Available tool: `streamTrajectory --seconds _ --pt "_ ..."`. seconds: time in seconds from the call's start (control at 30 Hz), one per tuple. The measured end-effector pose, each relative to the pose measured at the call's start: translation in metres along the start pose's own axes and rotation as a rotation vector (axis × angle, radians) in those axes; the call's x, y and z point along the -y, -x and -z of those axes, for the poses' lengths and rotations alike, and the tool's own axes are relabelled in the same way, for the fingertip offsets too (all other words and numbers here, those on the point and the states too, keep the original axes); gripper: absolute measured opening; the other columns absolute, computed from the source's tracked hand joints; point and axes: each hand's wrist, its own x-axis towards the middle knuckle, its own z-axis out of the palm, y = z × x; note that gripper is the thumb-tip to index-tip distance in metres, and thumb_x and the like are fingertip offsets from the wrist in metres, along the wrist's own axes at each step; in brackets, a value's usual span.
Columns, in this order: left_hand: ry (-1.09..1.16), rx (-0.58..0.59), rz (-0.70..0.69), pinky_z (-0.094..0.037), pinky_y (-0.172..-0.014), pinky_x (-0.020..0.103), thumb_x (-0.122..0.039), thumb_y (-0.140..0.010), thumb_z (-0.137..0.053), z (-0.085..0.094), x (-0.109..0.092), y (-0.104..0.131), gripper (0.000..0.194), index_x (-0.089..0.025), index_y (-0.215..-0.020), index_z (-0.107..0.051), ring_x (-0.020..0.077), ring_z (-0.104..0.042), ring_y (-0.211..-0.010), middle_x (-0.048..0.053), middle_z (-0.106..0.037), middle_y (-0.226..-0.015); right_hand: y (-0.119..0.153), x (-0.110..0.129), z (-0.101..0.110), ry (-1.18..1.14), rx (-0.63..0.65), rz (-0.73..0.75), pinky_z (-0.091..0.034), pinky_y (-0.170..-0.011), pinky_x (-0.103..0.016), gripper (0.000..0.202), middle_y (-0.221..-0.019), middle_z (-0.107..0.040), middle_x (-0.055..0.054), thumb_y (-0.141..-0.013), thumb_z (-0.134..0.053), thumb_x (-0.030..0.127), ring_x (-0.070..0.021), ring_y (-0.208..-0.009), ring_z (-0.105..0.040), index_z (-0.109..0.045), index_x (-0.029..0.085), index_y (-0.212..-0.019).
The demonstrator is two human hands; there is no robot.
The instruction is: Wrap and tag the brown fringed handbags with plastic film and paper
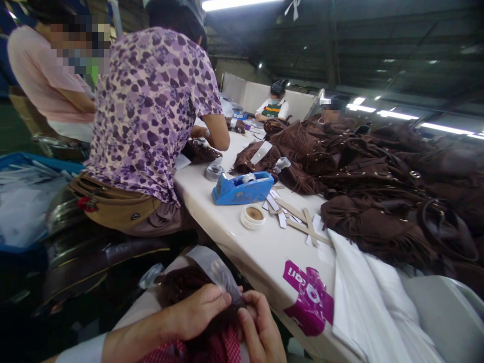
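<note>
A translucent whitish wrapping strip (pixel 215 267) lies over part of a dark brown bag (pixel 181 285) on my lap. My left hand (pixel 200 312) is closed, its thumb and fingers pressing the strip near its lower end. At that same end my right hand (pixel 260 325) pinches the strip, thumb against bent fingers, close to the left fingertips. Red checked cloth (pixel 227 348) shows below my hands. Much of the bag is hidden by my forearm and hands.
On the white table (pixel 223 222) stand a blue tape dispenser (pixel 244 189), a round tub (pixel 253 217) and scattered card strips (pixel 298 217). Brown fringed bags (pixel 363 151) are heaped at right. A co-worker in a patterned shirt (pixel 155 111) sits ahead; a blue bin (pixel 22 201) is at left.
</note>
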Motion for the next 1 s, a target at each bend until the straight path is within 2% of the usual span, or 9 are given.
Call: streamTrajectory --seconds 0.1,0.27,0.4,0.47,0.53,0.6,0.77,0.9,1.0 --pt "0.095 0.100 -0.014 -0.048 -0.098 0.040 -0.071 -0.091 -0.046 -0.008 0.005 -0.003 0.063 -0.012 -0.091 -0.069 0.0228 -0.063 -0.090 0.009 -0.069 -0.092 0.000 -0.005 0.001 0.021 0.010 0.032 -0.052 -0.055 -0.025 0.058 -0.081 -0.072 -0.003 -0.095 -0.049 0.062 -0.0160 -0.054 -0.060 -0.052 0.023 -0.138" --pt "-0.134 0.145 -0.055 -0.048 -0.088 0.031 -0.052 -0.098 -0.042 -0.009 -0.012 0.008 0.043 -0.016 -0.089 -0.065 0.0191 -0.058 -0.086 0.005 -0.065 -0.090 -0.001 -0.001 0.014 0.077 0.125 0.038 -0.053 -0.059 -0.025 0.048 -0.065 -0.068 -0.001 -0.096 -0.049 0.060 -0.0177 -0.057 -0.062 -0.069 0.026 -0.123" --pt "-0.417 0.618 -0.037 -0.048 -0.071 0.023 -0.040 -0.095 -0.049 0.016 -0.064 0.032 0.033 -0.020 -0.078 -0.070 0.0170 -0.060 -0.069 0.002 -0.065 -0.070 0.002 0.012 0.030 0.124 0.303 -0.004 -0.055 -0.070 -0.027 0.043 -0.079 -0.073 -0.003 -0.095 -0.053 0.057 -0.0185 -0.070 -0.066 -0.071 0.029 -0.122" --pt "-0.365 0.604 -0.026 -0.050 -0.072 0.023 -0.041 -0.096 -0.049 0.030 -0.088 0.036 0.034 -0.020 -0.091 -0.074 0.0181 -0.065 -0.074 0.004 -0.071 -0.079 0.003 0.019 0.033 0.187 0.354 -0.017 -0.055 -0.080 -0.030 0.040 -0.091 -0.076 -0.004 -0.093 -0.056 0.057 -0.0211 -0.083 -0.069 -0.073 0.031 -0.118" --pt "-0.477 0.405 -0.124 -0.050 -0.088 0.028 -0.043 -0.094 -0.056 0.040 -0.095 0.028 0.032 -0.020 -0.108 -0.073 0.0222 -0.066 -0.095 0.008 -0.073 -0.103 0.002 0.029 0.032 0.231 0.423 -0.033 -0.053 -0.088 -0.033 0.037 -0.100 -0.077 -0.005 -0.093 -0.058 0.054 -0.0234 -0.093 -0.068 -0.075 0.030 -0.115" --pt "-0.692 0.336 -0.173 -0.047 -0.094 0.034 -0.045 -0.083 -0.069 0.044 -0.083 0.013 0.037 -0.019 -0.109 -0.072 0.0268 -0.061 -0.105 0.010 -0.071 -0.112 -0.002 0.040 0.028 0.250 0.517 -0.044 -0.051 -0.091 -0.035 0.035 -0.100 -0.076 -0.004 -0.094 -0.055 0.049 -0.0237 -0.094 -0.067 -0.074 0.029 -0.115" --pt "-0.473 0.709 0.282 -0.045 -0.058 0.023 -0.041 -0.077 -0.067 0.046 -0.027 -0.017 0.021 -0.020 -0.078 -0.067 0.0159 -0.057 -0.063 -0.001 -0.063 -0.066 -0.010 0.050 0.024 0.333 0.568 -0.015 -0.046 -0.096 -0.036 0.028 -0.112 -0.075 -0.002 -0.093 -0.056 0.034 -0.0240 -0.104 -0.065 -0.071 0.029 -0.116" --pt "-0.341 0.632 0.465 -0.038 -0.048 0.020 -0.031 -0.071 -0.066 0.057 -0.022 -0.015 0.014 -0.019 -0.065 -0.061 0.0116 -0.050 -0.052 -0.004 -0.057 -0.055 -0.017 0.017 0.036 0.400 0.478 0.080 -0.042 -0.106 -0.038 0.035 -0.129 -0.068 -0.006 -0.093 -0.059 0.036 -0.0252 -0.121 -0.059 -0.064 0.027 -0.126" --pt "-0.310 0.582 0.552 -0.037 -0.045 0.019 -0.029 -0.069 -0.066 0.069 -0.030 -0.009 0.011 -0.019 -0.064 -0.062 0.0111 -0.049 -0.048 -0.004 -0.056 -0.053 -0.026 -0.008 0.040 0.461 0.451 0.169 -0.050 -0.094 -0.034 0.028 -0.106 -0.073 -0.006 -0.098 -0.050 0.042 -0.0233 -0.104 -0.066 -0.070 0.023 -0.101"
